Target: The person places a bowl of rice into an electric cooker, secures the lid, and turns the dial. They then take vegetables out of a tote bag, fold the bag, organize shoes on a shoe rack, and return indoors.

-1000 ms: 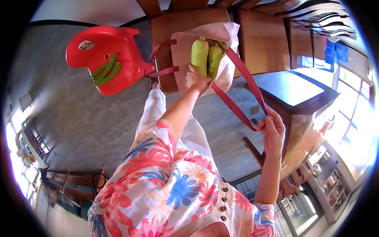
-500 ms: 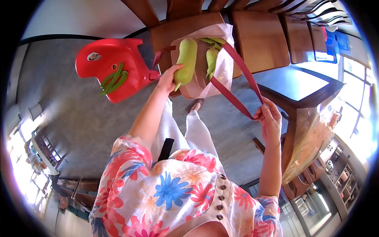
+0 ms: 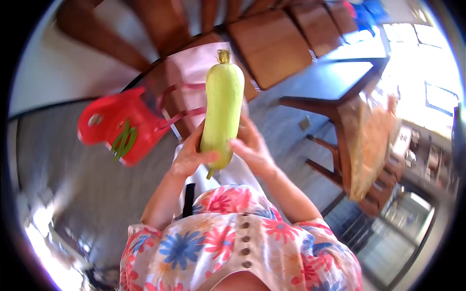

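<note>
Head view: long, pale-green, smooth-skinned gourd (image 3: 223, 106) held on the near side of the pink fabric bag (image 3: 187, 65), overlapping it in sight, browned stub pointing away from the wearer. Left hand (image 3: 188, 154) and right hand (image 3: 252, 149) both closed round its lower part, grip pressing from either side, thumbs on the near face. Bag's dark-red straps (image 3: 182, 116) hang loose. Left of the bag: red plastic child's chair (image 3: 145, 143) bearing slender green pods (image 3: 126, 140). Right of the bag: brown wooden seat (image 3: 269, 46).
</note>
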`<state>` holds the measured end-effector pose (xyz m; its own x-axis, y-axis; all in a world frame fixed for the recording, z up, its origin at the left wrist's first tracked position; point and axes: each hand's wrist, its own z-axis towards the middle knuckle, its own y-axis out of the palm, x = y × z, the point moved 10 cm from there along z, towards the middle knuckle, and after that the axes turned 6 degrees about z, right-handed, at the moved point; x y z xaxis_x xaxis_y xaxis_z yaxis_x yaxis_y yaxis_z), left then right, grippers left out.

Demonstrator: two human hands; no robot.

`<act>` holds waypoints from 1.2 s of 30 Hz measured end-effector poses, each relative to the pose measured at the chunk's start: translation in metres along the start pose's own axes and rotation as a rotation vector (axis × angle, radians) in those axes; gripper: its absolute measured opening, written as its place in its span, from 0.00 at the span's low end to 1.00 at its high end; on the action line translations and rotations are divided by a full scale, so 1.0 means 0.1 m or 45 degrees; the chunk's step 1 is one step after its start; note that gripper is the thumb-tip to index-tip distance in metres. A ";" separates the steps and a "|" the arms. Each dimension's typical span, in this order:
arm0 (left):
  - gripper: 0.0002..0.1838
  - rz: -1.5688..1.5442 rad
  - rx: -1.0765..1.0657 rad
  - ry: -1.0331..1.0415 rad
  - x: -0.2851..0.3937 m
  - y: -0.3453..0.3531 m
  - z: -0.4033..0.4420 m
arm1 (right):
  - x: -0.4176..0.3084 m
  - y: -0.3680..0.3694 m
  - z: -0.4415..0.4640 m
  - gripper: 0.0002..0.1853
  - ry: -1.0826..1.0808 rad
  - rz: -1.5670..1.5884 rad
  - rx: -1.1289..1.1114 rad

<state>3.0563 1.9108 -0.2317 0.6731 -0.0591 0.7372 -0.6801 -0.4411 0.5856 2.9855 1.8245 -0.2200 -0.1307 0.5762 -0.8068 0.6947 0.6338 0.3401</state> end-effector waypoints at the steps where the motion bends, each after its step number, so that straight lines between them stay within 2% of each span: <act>1: 0.49 0.111 -0.052 0.049 0.00 0.17 0.10 | -0.01 -0.07 0.00 0.33 -0.029 -0.002 0.071; 3: 0.52 0.266 -0.174 0.055 -0.03 0.54 0.28 | -0.15 -0.42 -0.04 0.37 -0.002 0.137 0.236; 5: 0.46 0.366 -0.429 -0.087 -0.14 0.89 0.45 | -0.33 -0.98 -0.15 0.31 0.082 0.185 0.389; 7: 0.37 0.585 -0.413 -0.028 -0.20 0.84 0.59 | -0.56 -1.63 -0.28 0.27 0.024 0.313 0.533; 8: 0.31 0.331 -0.185 -0.031 -0.22 0.55 0.66 | -0.72 -1.99 -0.36 0.25 -0.058 0.337 0.570; 11: 0.16 0.548 0.659 0.022 0.03 -0.53 0.52 | -1.40 -2.99 -0.70 0.21 -0.287 0.301 0.678; 13: 0.16 0.541 0.893 -0.071 -0.17 -1.22 0.36 | -1.70 -3.89 -1.01 0.20 -0.287 0.130 0.945; 14: 0.18 0.587 0.920 -0.130 -0.35 -1.53 0.31 | -1.80 -4.25 -1.15 0.20 -0.258 0.084 1.092; 15: 0.25 0.607 0.913 -0.252 -0.53 -1.70 0.28 | -1.89 -4.60 -1.28 0.20 -0.229 0.037 1.233; 17: 0.36 0.576 0.890 -0.420 -0.82 -1.75 0.33 | -2.02 -5.30 -1.49 0.20 -0.201 -0.124 1.424; 19: 0.41 0.570 0.808 -0.477 -1.00 -1.65 0.48 | -2.10 -5.78 -1.65 0.20 -0.178 -0.276 1.565; 23: 0.45 0.499 0.855 -0.534 -1.47 -1.93 0.67 | -2.21 -6.20 -1.80 0.23 -0.109 -0.559 1.772; 27: 0.45 0.677 1.302 -0.509 -1.40 -2.42 0.48 | -2.30 -6.72 -1.90 0.25 0.078 -1.010 1.943; 29: 0.44 0.553 1.286 -0.366 -1.52 -2.70 0.45 | -2.35 -6.79 -1.91 0.25 0.102 -1.169 2.018; 30: 0.43 0.540 1.290 -0.471 -1.30 -2.24 0.44 | -2.33 -6.84 -1.89 0.24 0.101 -1.150 2.005; 32: 0.43 0.590 1.231 -0.601 -1.35 -2.23 0.48 | -2.31 -6.87 -1.91 0.24 0.102 -1.117 1.991; 33: 0.43 0.611 1.199 -0.669 -1.41 -2.24 0.49 | -2.28 -6.93 -1.92 0.27 0.120 -1.092 1.963; 34: 0.37 0.430 1.149 -0.596 -1.50 -2.22 0.57 | -2.26 -6.98 -1.91 0.29 0.135 -1.067 1.934; 36: 0.30 0.383 1.035 -0.467 -1.60 -2.31 0.74 | -2.25 -6.79 -1.82 0.34 0.191 -0.968 1.780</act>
<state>3.1271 1.9556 -0.5103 0.6460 -0.4895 0.5858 -0.5218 -0.8432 -0.1293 2.4146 1.3586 -0.1811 -0.7395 0.4582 -0.4931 0.4998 -0.1169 -0.8582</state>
